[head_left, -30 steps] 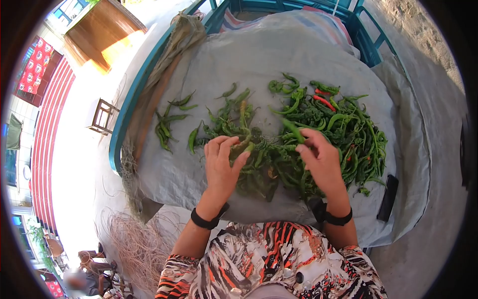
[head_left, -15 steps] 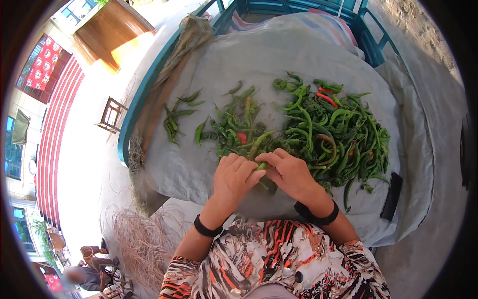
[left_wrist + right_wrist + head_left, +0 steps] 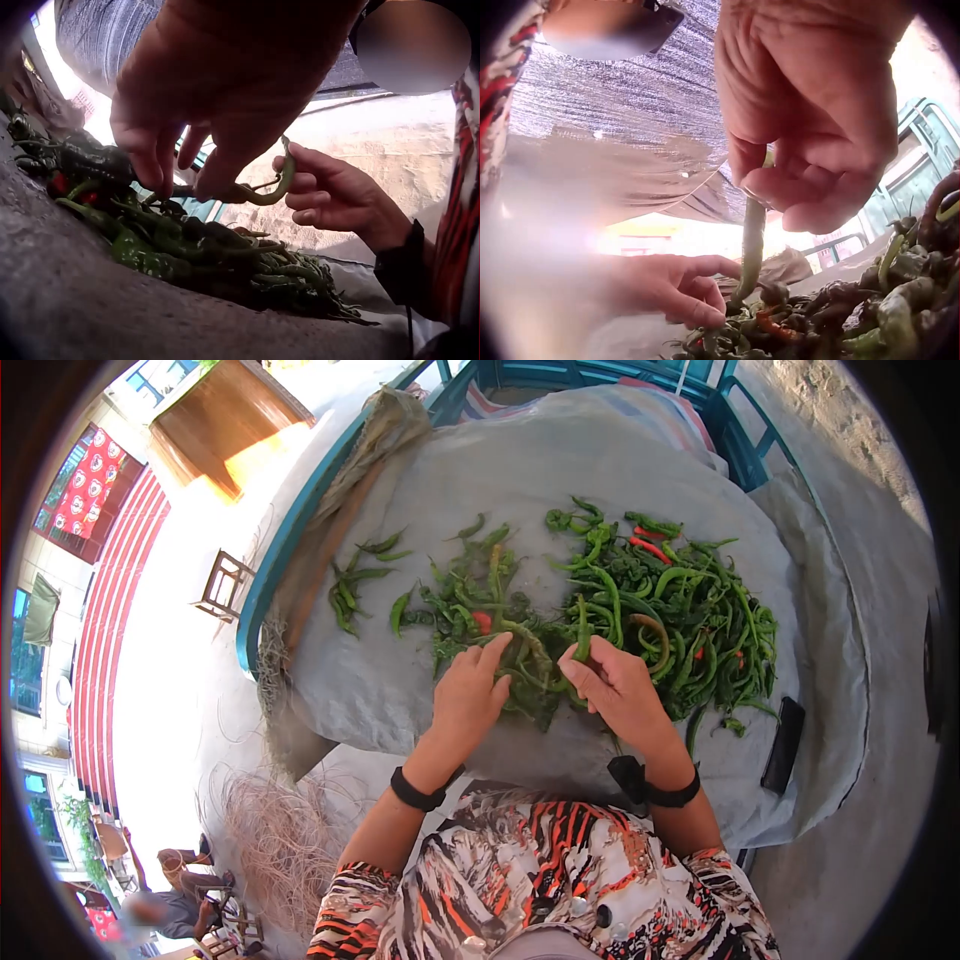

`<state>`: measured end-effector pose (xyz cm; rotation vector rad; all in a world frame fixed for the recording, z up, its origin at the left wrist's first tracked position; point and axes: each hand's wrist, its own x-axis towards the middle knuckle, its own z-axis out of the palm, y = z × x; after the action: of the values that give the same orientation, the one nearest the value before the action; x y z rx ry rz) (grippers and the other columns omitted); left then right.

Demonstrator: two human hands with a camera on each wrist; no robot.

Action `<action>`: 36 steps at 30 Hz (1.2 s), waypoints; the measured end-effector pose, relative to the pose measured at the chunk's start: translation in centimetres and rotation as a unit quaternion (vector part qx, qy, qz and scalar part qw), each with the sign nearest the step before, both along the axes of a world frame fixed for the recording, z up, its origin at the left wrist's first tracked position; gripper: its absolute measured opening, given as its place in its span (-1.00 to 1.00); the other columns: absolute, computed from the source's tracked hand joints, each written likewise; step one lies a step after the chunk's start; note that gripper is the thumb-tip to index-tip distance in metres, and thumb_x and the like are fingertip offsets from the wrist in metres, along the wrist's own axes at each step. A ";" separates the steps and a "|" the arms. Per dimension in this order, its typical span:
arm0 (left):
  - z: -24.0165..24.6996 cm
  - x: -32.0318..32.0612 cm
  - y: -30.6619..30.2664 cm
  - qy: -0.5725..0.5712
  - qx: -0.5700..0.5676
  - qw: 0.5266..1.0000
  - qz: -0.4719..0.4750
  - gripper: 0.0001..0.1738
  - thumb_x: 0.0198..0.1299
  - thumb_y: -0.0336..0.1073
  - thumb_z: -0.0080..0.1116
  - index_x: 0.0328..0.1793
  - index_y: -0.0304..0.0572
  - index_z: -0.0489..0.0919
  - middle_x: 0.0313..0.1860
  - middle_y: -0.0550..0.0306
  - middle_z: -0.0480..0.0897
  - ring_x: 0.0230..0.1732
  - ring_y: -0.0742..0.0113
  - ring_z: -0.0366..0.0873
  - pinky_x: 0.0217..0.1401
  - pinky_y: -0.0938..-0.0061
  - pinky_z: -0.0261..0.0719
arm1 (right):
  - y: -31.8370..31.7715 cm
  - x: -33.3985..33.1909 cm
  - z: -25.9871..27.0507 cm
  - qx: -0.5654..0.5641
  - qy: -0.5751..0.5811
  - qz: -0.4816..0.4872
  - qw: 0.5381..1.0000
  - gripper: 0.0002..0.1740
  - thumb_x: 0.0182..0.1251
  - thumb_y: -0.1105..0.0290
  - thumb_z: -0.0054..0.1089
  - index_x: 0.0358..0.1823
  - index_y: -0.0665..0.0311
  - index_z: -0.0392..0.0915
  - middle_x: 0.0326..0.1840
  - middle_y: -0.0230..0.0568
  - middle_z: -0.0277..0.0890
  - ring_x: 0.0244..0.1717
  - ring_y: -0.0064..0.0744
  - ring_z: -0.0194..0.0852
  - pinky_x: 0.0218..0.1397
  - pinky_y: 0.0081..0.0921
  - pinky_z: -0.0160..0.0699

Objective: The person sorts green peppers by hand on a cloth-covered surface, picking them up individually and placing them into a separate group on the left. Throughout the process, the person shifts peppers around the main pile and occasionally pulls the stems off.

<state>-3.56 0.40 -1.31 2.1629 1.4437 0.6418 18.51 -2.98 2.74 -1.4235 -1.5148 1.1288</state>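
Note:
The right hand pinches a green pepper between thumb and fingers at the pile's near edge; in the right wrist view the pepper hangs below the fingers. The left hand is over the near edge of the smaller, middle heap of peppers, index finger stretched out and thumb apart, beside a brownish-green curved pepper. Whether its fingertips touch a pepper is unclear. The large green pile, with a few red peppers, lies to the right.
A small group of peppers lies at the left on the grey sheet. A black phone-like object rests at the right. Blue-green cart rails frame the sheet. Beyond are a wooden stool and a seated person.
Half a second ago the hands met over a green pepper near the sheet's front. Now they are apart, both farther forward, the right one shifted rightward with a pepper pointing away from the body.

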 end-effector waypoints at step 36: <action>1.6 -3.0 9.3 -0.094 0.229 0.966 -0.070 -0.54 0.08 -0.42 0.39 0.16 -0.09 0.62 -0.03 0.03 0.67 0.08 0.01 0.50 0.16 0.24 0.49 | -0.2 -4.6 -1.4 -0.014 -0.321 -0.216 0.922 -0.72 0.25 0.28 0.31 -0.03 0.12 0.57 -0.45 -0.28 0.64 -0.43 -0.16 0.62 -0.33 -0.29 0.50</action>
<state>-6.59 9.65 0.34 2.4332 1.1091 1.1866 13.92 -3.19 1.37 -2.1520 -1.4780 0.4218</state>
